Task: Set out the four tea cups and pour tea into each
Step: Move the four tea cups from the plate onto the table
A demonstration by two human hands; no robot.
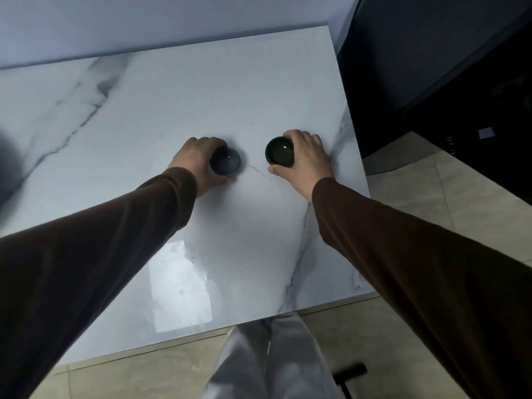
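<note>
Left hand [195, 162] clamping its grip around a dark cup [225, 161] on the marble bench [172, 110], right hand [305, 159] clamping another cup [279, 152] just right of it

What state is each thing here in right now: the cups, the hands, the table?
Left cup: upright on the table, held by the left hand, looks empty.
Right cup: upright on the table, held by the right hand, looks empty.
Left hand: wrapped around the left cup.
Right hand: wrapped around the right cup.
Table: glossy marble, carrying only two cups.
</note>
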